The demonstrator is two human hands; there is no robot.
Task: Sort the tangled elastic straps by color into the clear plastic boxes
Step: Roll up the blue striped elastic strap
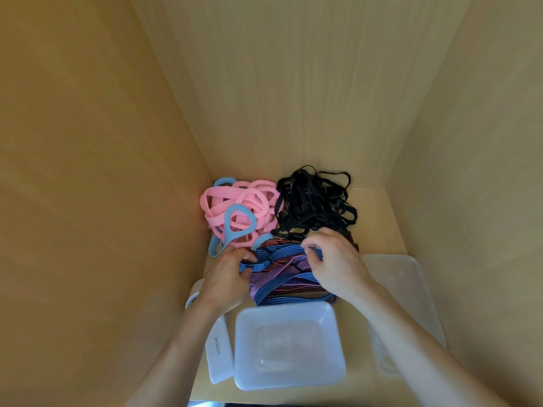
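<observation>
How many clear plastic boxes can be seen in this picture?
3. One open clear box sits front centre, empty. A second lies at the right, partly under the right forearm. A third, labelled box stands at the left, partly behind the left forearm. More may be hidden.

- My left hand [227,277] pinches one end of a blue striped strap [264,255], and my right hand [335,261] grips its other end.
- Under my hands lies the striped tangle [289,284], blue, purple and orange-red, just behind the clear plastic box [289,345], which holds nothing.
- A pile of pink straps [241,205] with light blue loops [235,223] sits at the back left, touching the wooden wall [117,171].
- The black straps [317,199] lie beside it on the right.
- A second clear box [408,292] stands partly under my right forearm.
- A white case marked MINISO [219,352] lies left of the empty box.
</observation>
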